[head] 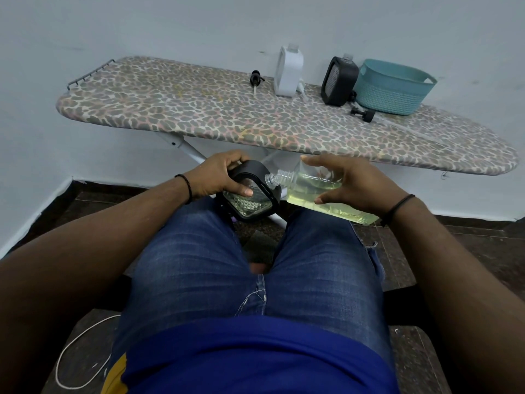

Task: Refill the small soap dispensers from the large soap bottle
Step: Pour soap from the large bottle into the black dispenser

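Fingers of my left hand (218,173) curl round the black-framed small soap dispenser with faceted clear glass sides (250,194), thumb pressed on the glass, holding it tilted above my knees. Fingers of my right hand (352,184) are spread wide round the large clear plastic soap bottle of pale yellow-green liquid (315,191), fingertips on its upper side and thumb beneath, gripping it nearly on its side. Its open threaded neck (279,177) points left and meets the dispenser's own clear neck (269,179) at the top edge of the black frame. Both sit just in front of the leopard-print ironing board (199,109), below its near edge, over my blue jeans (227,265).

On the board's far side stand a white-framed dispenser (288,71) and, to its right, a second black-framed dispenser (338,81), both uncapped. A black pump head (255,78) lies left of the white one, a white pump head (301,88) beside its base, and another black pump head (363,113) near the second black one. A teal woven plastic basket (395,86) sits at the board's right, touching that dispenser.
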